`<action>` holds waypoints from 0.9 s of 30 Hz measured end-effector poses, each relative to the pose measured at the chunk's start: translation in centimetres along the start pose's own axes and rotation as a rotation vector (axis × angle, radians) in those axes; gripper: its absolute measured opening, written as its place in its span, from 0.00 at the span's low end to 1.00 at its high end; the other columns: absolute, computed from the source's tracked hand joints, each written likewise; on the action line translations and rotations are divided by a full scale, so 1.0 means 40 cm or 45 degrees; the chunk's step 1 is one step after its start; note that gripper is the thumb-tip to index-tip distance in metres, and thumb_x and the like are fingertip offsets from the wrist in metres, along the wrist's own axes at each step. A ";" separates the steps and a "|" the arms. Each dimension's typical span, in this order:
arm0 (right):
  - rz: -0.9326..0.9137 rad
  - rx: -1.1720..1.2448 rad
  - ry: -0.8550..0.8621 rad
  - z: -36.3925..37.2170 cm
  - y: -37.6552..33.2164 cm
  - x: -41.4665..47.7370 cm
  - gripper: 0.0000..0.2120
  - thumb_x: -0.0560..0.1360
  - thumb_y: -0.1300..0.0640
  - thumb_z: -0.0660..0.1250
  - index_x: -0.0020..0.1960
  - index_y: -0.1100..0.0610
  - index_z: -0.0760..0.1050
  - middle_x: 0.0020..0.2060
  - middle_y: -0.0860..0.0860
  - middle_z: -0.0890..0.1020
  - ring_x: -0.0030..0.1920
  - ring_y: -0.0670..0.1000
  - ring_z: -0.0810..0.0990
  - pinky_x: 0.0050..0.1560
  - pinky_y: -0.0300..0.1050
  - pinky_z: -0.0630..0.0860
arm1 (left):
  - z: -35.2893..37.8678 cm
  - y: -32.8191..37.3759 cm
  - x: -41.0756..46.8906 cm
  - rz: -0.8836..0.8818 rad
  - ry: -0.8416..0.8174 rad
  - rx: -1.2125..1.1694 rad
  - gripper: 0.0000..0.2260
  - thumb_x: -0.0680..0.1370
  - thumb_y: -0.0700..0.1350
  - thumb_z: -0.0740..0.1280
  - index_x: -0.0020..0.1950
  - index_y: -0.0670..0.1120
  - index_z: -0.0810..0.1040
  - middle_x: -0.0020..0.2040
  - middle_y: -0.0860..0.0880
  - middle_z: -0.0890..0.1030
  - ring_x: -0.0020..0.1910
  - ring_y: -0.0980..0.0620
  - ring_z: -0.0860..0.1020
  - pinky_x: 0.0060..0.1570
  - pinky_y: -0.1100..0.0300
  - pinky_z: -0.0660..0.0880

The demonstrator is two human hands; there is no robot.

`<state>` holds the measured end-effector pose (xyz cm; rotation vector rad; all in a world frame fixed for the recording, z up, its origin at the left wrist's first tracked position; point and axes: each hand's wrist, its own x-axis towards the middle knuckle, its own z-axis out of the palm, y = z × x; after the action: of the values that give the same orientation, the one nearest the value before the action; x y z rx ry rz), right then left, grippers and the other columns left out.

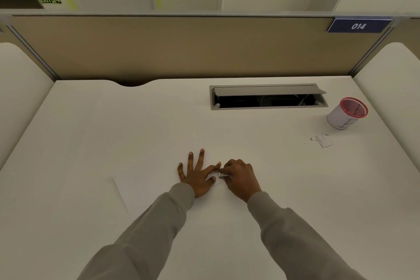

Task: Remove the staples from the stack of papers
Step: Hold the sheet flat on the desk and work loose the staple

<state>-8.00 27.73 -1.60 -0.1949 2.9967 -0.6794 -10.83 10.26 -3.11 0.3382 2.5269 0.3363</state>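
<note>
White cubicle table [113, 120] bounded by a beige partition [181, 48] bearing a number plate [358, 26] marked "014"; a cable hatch [268, 96] stands open at the rear right.

The stack of papers [147, 186], white on white and only faintly outlined, lies flat on the near middle of the table, directly in front of the person. The left hand [196, 175] rests on it palm down, fingers straight and spread. This presumably pins the sheets so that they do not lift or slide while the fastening is worked.

The right hand [241, 177], just beside the left forefinger and thumb, is curled around a small metal tool [221, 174] whose tip meets the paper at what appears to be a corner of the stack. The tool's type cannot be made out, and the staple itself is too small to see. Judged stage: prying at a staple.

At far right, well apart from the hands, stands a red-rimmed mesh cup [347, 113] wrapped in paper, with small scraps [323, 140] scattered near its base. These may be discards kept clear of the work area.
</note>
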 end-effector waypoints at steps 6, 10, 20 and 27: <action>-0.001 0.080 -0.087 -0.008 -0.003 0.015 0.10 0.75 0.57 0.69 0.52 0.45 0.84 0.49 0.44 0.83 0.51 0.51 0.76 0.53 0.49 0.67 | 0.001 -0.003 0.003 -0.002 -0.008 0.043 0.22 0.83 0.61 0.52 0.76 0.74 0.49 0.79 0.55 0.29 0.77 0.43 0.28 0.74 0.35 0.35; 0.007 0.068 -0.115 -0.016 -0.005 0.021 0.10 0.75 0.57 0.69 0.51 0.44 0.84 0.49 0.44 0.82 0.51 0.50 0.76 0.56 0.50 0.68 | 0.003 -0.003 0.005 -0.006 0.001 0.050 0.22 0.83 0.61 0.52 0.76 0.73 0.49 0.79 0.55 0.29 0.77 0.43 0.28 0.74 0.35 0.35; 0.066 -0.063 0.025 0.005 -0.042 0.008 0.14 0.74 0.61 0.68 0.52 0.44 0.84 0.43 0.44 0.82 0.48 0.51 0.76 0.51 0.49 0.64 | 0.008 -0.006 0.008 0.002 0.008 0.032 0.22 0.83 0.62 0.52 0.76 0.73 0.50 0.79 0.55 0.29 0.77 0.43 0.28 0.73 0.34 0.35; 0.072 0.101 -0.132 -0.015 -0.020 0.035 0.09 0.75 0.56 0.69 0.52 0.44 0.84 0.47 0.44 0.81 0.51 0.50 0.75 0.52 0.46 0.61 | 0.004 -0.007 0.008 0.006 -0.015 0.028 0.21 0.83 0.62 0.52 0.76 0.71 0.53 0.79 0.55 0.29 0.77 0.43 0.27 0.74 0.34 0.35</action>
<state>-9.35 27.09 -0.77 -0.1365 2.8596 -0.7563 -11.04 10.12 -3.50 0.3538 2.5201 0.3074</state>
